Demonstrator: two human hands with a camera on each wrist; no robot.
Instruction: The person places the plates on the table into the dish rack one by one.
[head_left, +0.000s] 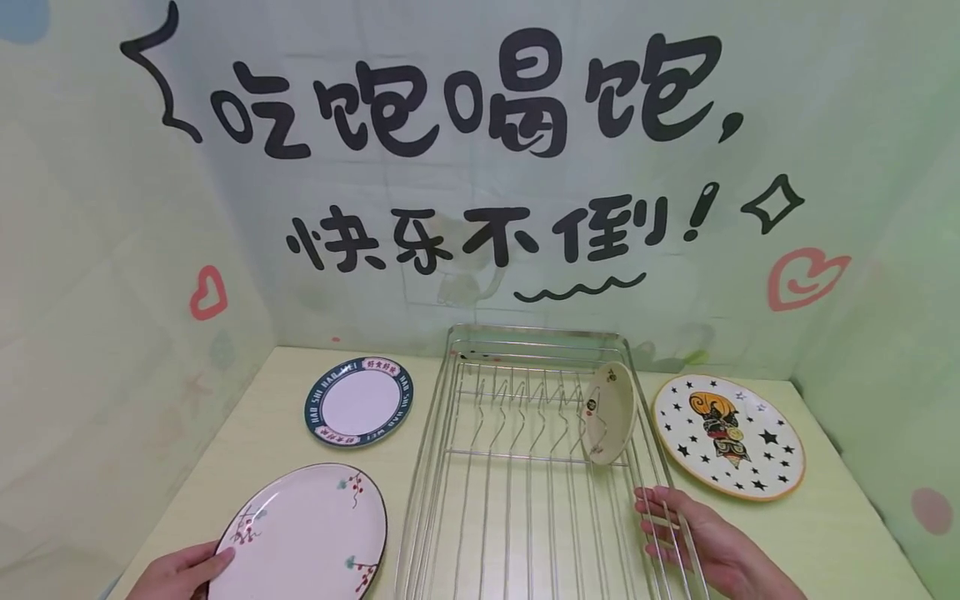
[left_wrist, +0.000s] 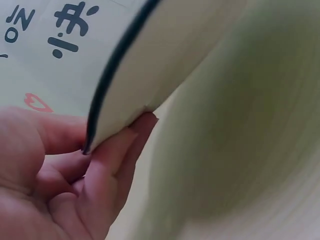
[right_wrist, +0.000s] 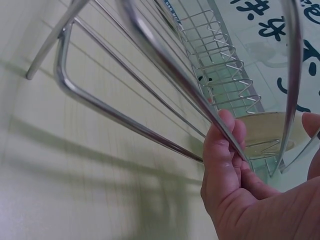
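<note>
My left hand [head_left: 180, 573] pinches the left edge of a white plate [head_left: 307, 533] with a dark rim and small red-and-green sprigs. In the left wrist view the thumb lies on one face of that plate [left_wrist: 145, 75] and the fingers press its underside. A wire dish rack [head_left: 536, 332] stands in the middle. The fingers of my right hand [head_left: 701, 537] are curled round its right side wires, seen closer in the right wrist view. A cream dish [head_left: 617, 417] with small brown marks stands on edge in the rack's rightmost slot.
A round plate with a dark blue lettered rim [head_left: 360, 402] lies left of the rack. To the right is a white plate with an orange rim, black stars and a cartoon figure [head_left: 727, 437]. A printed cloth wall [head_left: 480, 183] encloses the table's back and sides.
</note>
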